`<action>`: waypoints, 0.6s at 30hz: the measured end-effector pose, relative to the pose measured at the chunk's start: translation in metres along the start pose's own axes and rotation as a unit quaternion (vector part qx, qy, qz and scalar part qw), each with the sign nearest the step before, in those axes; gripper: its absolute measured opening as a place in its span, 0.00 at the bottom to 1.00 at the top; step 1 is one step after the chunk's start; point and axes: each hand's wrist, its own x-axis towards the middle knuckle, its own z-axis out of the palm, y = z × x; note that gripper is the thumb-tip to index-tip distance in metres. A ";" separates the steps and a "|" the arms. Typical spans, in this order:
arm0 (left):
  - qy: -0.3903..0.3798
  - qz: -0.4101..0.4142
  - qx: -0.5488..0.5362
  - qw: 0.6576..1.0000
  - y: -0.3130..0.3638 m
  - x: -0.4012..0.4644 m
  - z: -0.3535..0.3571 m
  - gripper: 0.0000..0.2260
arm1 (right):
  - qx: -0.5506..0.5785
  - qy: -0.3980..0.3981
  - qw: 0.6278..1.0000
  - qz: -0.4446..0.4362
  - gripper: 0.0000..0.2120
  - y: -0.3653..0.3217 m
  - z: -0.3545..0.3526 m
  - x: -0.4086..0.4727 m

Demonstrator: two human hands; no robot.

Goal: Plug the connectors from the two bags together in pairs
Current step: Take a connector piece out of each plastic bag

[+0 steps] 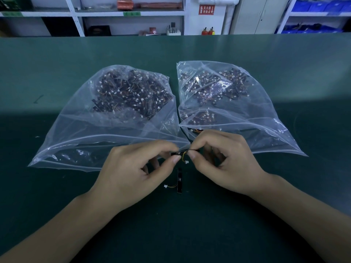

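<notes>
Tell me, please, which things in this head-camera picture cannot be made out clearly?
- Head view: whether the connectors pinched between the left hand and right hand are plugged together; the fingertips cover the joint.
- Head view: how many parts the left bag and right bag hold; they are piled up and too small to count.
- Head view: the red wall sign; its writing is too small to read.

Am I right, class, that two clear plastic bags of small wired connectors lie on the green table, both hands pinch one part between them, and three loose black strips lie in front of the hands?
Not quite: the head view shows only one loose black strip with orange wires on the green table, not three. The rest holds.
</notes>
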 end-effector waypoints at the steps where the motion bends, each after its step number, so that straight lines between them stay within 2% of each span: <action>1: 0.007 -0.006 -0.001 1.000 0.000 -0.001 0.000 0.08 | -0.012 0.018 1.000 0.011 0.05 0.000 -0.002 0.000; 4: 0.008 -0.017 -0.005 1.000 -0.001 -0.002 0.000 0.11 | -0.062 0.080 0.994 0.042 0.06 0.002 -0.010 0.002; 6: 0.005 -0.018 -0.004 1.000 -0.001 -0.003 0.000 0.10 | -0.115 0.092 0.988 0.055 0.05 0.004 -0.017 0.005; 12: -0.018 -0.023 0.000 1.000 0.001 0.000 -0.001 0.11 | -0.290 0.057 0.950 0.100 0.05 0.003 -0.019 0.010; 18: -0.067 0.010 0.035 0.997 0.002 0.001 -0.004 0.14 | -0.327 0.022 0.938 0.111 0.03 0.008 -0.021 0.009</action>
